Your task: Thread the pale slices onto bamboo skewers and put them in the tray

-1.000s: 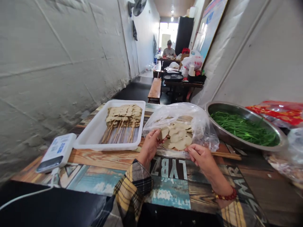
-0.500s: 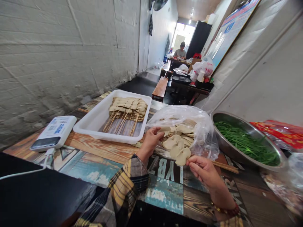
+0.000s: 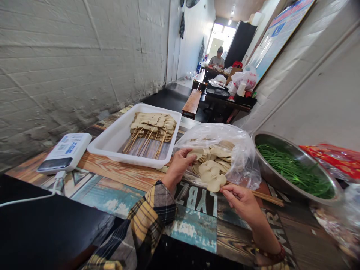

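My left hand (image 3: 181, 165) pinches a thin beige slice (image 3: 196, 153) at the left side of a clear plastic bag (image 3: 243, 161). More such slices lie piled in the bag's mouth. With closed fingertips, my right hand (image 3: 239, 198) grips the near end of a skewer of beige slices (image 3: 214, 180), which overlap in a row; the stick itself is mostly hidden. Several loose bamboo skewers (image 3: 268, 198) stick out from behind my right hand, over the table. Finished-looking skewers (image 3: 153, 129) are stacked in a white plastic tray (image 3: 108, 155) to the left.
A white device (image 3: 66, 152) with a cable stands left of the tray on the patterned table (image 3: 112, 198). To the right are a steel bowl (image 3: 292, 183) of green stalks and red packaging (image 3: 334, 159). A person (image 3: 217, 60) sits far back, beyond a wooden bench (image 3: 192, 102).
My left hand has shifted slightly and now has a slice pinched more plainly. The skewer in my right hand has moved only a little; the camera view has tilted slightly.
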`<state>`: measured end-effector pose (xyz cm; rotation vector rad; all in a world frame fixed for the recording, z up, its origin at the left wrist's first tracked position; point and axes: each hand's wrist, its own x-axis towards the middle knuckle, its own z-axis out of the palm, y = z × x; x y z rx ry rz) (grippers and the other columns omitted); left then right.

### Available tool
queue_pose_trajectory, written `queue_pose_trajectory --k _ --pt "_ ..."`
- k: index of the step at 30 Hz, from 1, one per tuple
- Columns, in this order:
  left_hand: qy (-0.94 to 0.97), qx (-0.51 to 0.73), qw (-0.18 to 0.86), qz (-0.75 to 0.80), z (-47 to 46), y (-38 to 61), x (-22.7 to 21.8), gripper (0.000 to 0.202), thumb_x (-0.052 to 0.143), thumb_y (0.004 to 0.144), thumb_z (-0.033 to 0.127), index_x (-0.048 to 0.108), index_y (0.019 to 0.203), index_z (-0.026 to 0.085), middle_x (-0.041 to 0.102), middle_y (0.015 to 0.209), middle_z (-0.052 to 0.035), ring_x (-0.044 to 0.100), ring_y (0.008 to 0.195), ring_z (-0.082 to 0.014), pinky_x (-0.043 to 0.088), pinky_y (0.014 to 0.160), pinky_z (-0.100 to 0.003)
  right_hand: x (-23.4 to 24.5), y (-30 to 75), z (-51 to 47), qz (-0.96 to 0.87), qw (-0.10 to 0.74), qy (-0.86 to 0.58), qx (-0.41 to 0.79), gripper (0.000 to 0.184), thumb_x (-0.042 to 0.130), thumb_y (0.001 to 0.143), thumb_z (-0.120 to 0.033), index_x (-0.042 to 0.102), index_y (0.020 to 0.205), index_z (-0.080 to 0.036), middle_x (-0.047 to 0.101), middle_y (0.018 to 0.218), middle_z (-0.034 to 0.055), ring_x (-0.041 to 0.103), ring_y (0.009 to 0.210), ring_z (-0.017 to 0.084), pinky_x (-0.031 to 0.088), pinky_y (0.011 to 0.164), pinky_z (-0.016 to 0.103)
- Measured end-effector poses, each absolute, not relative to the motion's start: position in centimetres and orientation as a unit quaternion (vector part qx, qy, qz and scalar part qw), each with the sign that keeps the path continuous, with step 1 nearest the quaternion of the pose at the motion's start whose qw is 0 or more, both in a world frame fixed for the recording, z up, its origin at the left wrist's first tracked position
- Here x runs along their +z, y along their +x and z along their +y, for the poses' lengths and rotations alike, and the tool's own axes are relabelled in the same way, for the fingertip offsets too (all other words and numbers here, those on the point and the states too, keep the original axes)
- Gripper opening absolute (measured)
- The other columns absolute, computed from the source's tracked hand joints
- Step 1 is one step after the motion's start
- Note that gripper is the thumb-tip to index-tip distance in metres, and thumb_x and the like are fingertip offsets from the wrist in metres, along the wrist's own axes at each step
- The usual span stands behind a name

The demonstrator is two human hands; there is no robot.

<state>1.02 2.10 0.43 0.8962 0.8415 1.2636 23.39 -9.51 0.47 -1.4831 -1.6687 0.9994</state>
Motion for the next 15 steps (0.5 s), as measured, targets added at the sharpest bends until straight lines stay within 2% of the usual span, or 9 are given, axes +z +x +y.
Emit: queue_pose_trajectory --k 5,11,15 --pt "0.387 0.577 0.62 0.365 2.09 1.1 0.52 0.032 0.076 0.059 0.022 0.069 0.089 0.013 0.068 0.071 -0.0015 0.053 0.054 -0.0081 0.039 0.049 -0.019 0.43 23.3 -9.43 -0.649 0.33 -0.567 0.384 0.033 0.056 0.087 -0.046 0.072 0.085 -0.017 0.053 0.057 -0.0015 0.046 0.047 0.011 0.035 0.046 0.022" --pt "0.402 0.565 0.615 0.376 2.06 1.18 0.6 0.033 0.075 0.059 0.022 0.07 0.09 0.012 0.069 0.079 -0.0035 0.054 0.058 -0.0085 0.039 0.051 -0.019 0.7 23.23 -9.43 -0.669 0.32 -0.568 0.356 0.031 0.054 0.089 -0.042 0.071 0.083 -0.016 0.054 0.057 -0.0013 0.047 0.047 0.011 0.035 0.047 0.022" --pt "0.406 0.568 0.604 0.386 1.95 1.18 0.73 0.031 0.074 0.06 0.021 0.07 0.089 0.013 0.069 0.077 -0.0026 0.054 0.057 -0.0083 0.039 0.051 -0.019 0.71 23.29 -9.51 -0.67 0.32 -0.569 0.354 0.031 0.054 0.089 -0.042 0.071 0.082 -0.016 0.053 0.056 -0.0016 0.047 0.047 0.011 0.035 0.046 0.022"
